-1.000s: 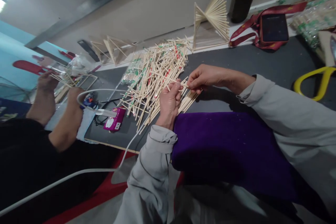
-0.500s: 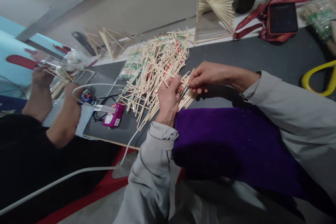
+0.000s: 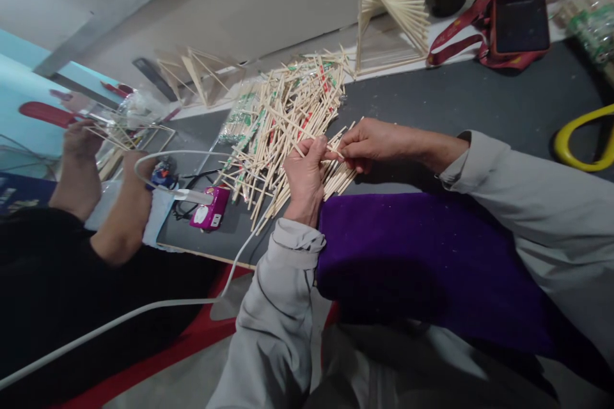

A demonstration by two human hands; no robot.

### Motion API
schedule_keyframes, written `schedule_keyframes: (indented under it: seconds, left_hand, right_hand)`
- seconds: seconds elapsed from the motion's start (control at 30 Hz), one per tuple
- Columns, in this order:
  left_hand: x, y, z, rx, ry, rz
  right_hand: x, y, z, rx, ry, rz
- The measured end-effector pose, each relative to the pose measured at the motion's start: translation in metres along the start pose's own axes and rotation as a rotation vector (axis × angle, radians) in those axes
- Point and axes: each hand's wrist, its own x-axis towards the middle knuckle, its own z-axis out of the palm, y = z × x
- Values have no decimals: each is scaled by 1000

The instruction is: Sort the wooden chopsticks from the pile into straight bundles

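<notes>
My left hand is closed in a pinch over the front of a loose heap of pale wooden chopsticks. Close beside it on the right, my right hand pinches with thumb and forefinger. A thin chopstick runs between the two sets of fingertips, and most of it is hidden by them. Under my hands, several more chopsticks lie side by side near the edge of a purple cloth on my lap. Some in the heap are still in clear wrappers with green and red print.
A twisted stick frame stands against the wall. Right of it lies a dark-screened device on a red strap, with yellow-handled scissors nearer. A purple power adapter trails a white cable. At left, another person's arms work on sticks.
My right hand has shifted slightly left, bringing its fingertips closer to my left hand. Both hands keep their pinch on the chopstick. The view has tilted a little.
</notes>
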Motion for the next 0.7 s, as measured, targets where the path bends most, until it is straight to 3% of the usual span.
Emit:
schedule_keyframes:
  seconds: [0.2, 0.47, 0.7]
  left_hand:
    - [-1, 1, 0, 24, 6, -12]
    - [-1, 5, -2, 9, 9, -42]
    - [0, 3, -2, -6, 3, -28]
  right_hand:
    - [0, -7, 7, -172, 96, -14]
    - [-2, 9, 2, 274, -1, 38]
    - [-1, 7, 3, 216, 13, 27]
